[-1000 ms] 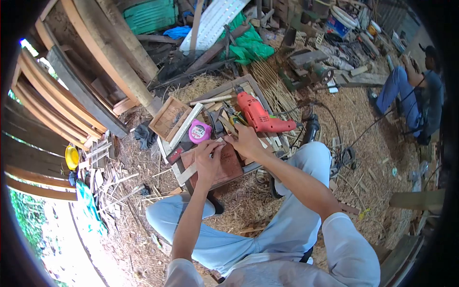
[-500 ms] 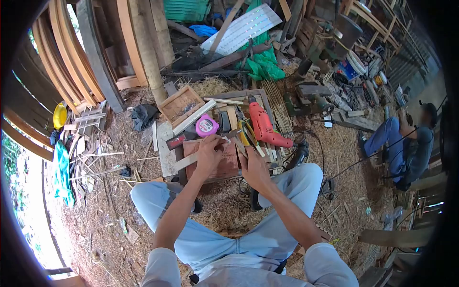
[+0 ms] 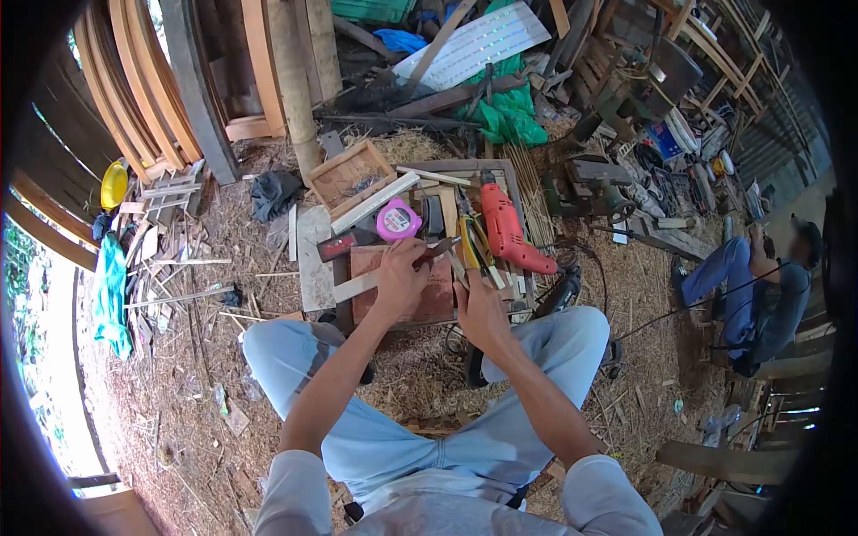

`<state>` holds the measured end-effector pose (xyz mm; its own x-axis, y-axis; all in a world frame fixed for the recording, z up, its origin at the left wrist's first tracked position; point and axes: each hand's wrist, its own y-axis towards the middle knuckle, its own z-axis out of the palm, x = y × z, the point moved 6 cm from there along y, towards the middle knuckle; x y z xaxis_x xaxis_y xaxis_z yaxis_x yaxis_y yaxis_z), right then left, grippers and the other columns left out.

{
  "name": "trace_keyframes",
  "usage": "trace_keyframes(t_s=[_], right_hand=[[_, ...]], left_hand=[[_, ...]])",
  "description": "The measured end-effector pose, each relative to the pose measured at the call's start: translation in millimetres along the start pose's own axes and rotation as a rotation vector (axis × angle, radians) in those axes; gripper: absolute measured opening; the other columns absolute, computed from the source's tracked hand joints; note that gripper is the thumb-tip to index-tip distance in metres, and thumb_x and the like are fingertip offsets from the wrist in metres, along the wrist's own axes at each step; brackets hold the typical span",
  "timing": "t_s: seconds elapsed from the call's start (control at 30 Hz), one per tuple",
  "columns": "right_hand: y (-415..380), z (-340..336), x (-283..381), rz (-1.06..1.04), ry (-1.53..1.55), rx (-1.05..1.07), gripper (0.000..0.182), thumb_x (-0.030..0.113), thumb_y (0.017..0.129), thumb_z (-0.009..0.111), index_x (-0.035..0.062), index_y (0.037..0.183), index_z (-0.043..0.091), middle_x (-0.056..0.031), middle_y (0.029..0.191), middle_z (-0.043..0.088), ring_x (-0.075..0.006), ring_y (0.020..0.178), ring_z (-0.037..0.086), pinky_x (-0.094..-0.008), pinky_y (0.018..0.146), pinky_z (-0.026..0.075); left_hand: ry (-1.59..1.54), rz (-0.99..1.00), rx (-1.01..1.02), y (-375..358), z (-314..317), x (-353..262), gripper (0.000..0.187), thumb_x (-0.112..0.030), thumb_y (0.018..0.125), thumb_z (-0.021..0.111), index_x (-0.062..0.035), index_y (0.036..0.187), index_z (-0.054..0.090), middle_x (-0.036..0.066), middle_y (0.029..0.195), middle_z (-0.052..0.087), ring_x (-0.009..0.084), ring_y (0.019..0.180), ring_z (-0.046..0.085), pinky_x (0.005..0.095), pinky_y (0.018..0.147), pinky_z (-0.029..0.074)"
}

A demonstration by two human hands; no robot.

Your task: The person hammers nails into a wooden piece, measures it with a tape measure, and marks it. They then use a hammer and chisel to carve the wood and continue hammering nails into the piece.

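Note:
My left hand [image 3: 402, 279] is closed around a short tool with a dark reddish handle [image 3: 431, 254] and a metal tip pointing right. A flat pale wood strip [image 3: 356, 288] sticks out left from beneath that hand, above a reddish-brown board [image 3: 438, 301]. My right hand [image 3: 483, 313] is closed on a thin piece of wood [image 3: 458, 270], close to the tool; its fingertips are partly hidden. Just beyond my hands lie a pink tape measure [image 3: 399, 220], yellow-handled pliers [image 3: 475, 239] and a red power drill [image 3: 514, 228].
A wooden tray [image 3: 352, 183] with small metal bits sits at the far left of the low worktable. Wood shavings and offcuts cover the floor. On the right, another person [image 3: 776, 295] sits near a black cable. Timber frames [image 3: 134, 89] lean at the upper left.
The view has shifted slightly, so the bench appears higher and further right. Between my left fingers, more of the tool's dark handle now shows. Both hands stay closed near each other.

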<state>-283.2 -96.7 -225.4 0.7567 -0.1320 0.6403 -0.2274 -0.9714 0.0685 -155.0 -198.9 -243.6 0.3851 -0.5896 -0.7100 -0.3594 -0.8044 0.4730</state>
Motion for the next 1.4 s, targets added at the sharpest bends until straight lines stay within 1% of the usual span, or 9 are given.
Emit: trace_keyframes(t_s=[0.17, 0.37, 0.47, 0.67, 0.73, 0.97, 1.03, 1.13, 1.4], right_hand=[[-2, -3, 1, -0.048, 0.018, -0.038, 0.027, 0.011, 0.091, 0.056, -0.0036, 0.109, 0.042, -0.0301, 0.085, 0.06, -0.0501, 0.078, 0.059, -0.0564, 0.067, 0.045], [-3, -1, 0, 0.061, 0.019, 0.057, 0.027, 0.013, 0.092, 0.054, -0.0032, 0.11, 0.043, -0.0301, 0.082, 0.061, -0.0504, 0.076, 0.06, -0.0565, 0.066, 0.046], [-3, -6, 5, -0.035, -0.001, -0.035, 0.027, 0.013, 0.093, 0.054, -0.0033, 0.111, 0.044, -0.0301, 0.082, 0.062, -0.0499, 0.075, 0.061, -0.0562, 0.065, 0.047], [-1, -5, 2, 0.033, -0.042, 0.054, 0.029, 0.016, 0.094, 0.053, -0.004, 0.112, 0.044, -0.0295, 0.081, 0.063, -0.0482, 0.074, 0.062, -0.0552, 0.064, 0.048], [-2, -10, 5, -0.061, -0.054, -0.062, 0.028, 0.018, 0.094, 0.053, -0.0036, 0.111, 0.044, -0.0292, 0.081, 0.063, -0.0479, 0.073, 0.062, -0.0551, 0.063, 0.048], [-3, -4, 4, 0.004, -0.075, 0.052, 0.025, 0.017, 0.095, 0.052, -0.003, 0.107, 0.044, -0.0284, 0.081, 0.063, -0.0474, 0.077, 0.062, -0.0548, 0.068, 0.049], [-2, -14, 9, -0.065, -0.054, -0.06, 0.023, 0.017, 0.095, 0.051, -0.003, 0.105, 0.044, -0.0284, 0.08, 0.062, -0.0473, 0.076, 0.061, -0.0547, 0.068, 0.049], [-1, -4, 1, -0.112, -0.067, -0.042, 0.021, 0.016, 0.095, 0.051, -0.0019, 0.103, 0.044, -0.0285, 0.078, 0.061, -0.048, 0.073, 0.061, -0.0548, 0.065, 0.048], [0, -7, -1, -0.041, -0.023, -0.018, 0.02, 0.018, 0.096, 0.05, 0.0002, 0.1, 0.043, -0.0294, 0.08, 0.062, -0.0487, 0.075, 0.061, -0.0559, 0.067, 0.048]], left_hand=[[-0.012, -0.005, 0.042, 0, 3, 5, 0.02, 0.001, 0.067, 0.063, 0.0016, 0.087, 0.067, 0.01, 0.094, 0.064, 0.0316, 0.091, 0.06, 0.0403, 0.082, 0.046], [-0.008, 0.013, 0.028, 1, 4, 4, 0.022, 0.001, 0.066, 0.063, 0.0016, 0.087, 0.068, 0.01, 0.095, 0.064, 0.0318, 0.092, 0.06, 0.0398, 0.084, 0.046], [-0.021, -0.05, 0.031, -1, 2, 5, 0.023, 0.002, 0.065, 0.062, 0.0014, 0.088, 0.068, 0.01, 0.096, 0.065, 0.0318, 0.092, 0.061, 0.0396, 0.084, 0.046], [-0.018, 0.028, 0.013, 1, 2, 5, 0.024, 0.003, 0.064, 0.062, 0.0025, 0.088, 0.068, 0.012, 0.094, 0.065, 0.0323, 0.09, 0.061, 0.0403, 0.084, 0.047], [-0.047, 0.014, 0.049, 0, 4, 5, 0.024, 0.003, 0.064, 0.063, 0.0035, 0.087, 0.067, 0.012, 0.093, 0.065, 0.0325, 0.09, 0.061, 0.0405, 0.084, 0.047], [-0.02, 0.001, 0.043, 0, 0, 1, 0.023, 0.003, 0.064, 0.062, 0.0038, 0.087, 0.067, 0.013, 0.094, 0.065, 0.0326, 0.091, 0.061, 0.0401, 0.084, 0.047], [-0.095, -0.085, 0.076, 1, 4, 6, 0.024, 0.003, 0.065, 0.061, 0.0042, 0.088, 0.067, 0.013, 0.094, 0.065, 0.0333, 0.092, 0.061, 0.0402, 0.084, 0.047], [-0.019, -0.005, 0.048, 2, 3, 6, 0.023, 0.002, 0.065, 0.062, 0.0042, 0.088, 0.067, 0.013, 0.094, 0.065, 0.0336, 0.091, 0.061, 0.0402, 0.084, 0.047], [-0.068, -0.042, 0.061, 3, 6, 9, 0.021, -0.001, 0.066, 0.067, 0.0034, 0.087, 0.067, 0.013, 0.094, 0.065, 0.033, 0.09, 0.061, 0.041, 0.083, 0.047]])
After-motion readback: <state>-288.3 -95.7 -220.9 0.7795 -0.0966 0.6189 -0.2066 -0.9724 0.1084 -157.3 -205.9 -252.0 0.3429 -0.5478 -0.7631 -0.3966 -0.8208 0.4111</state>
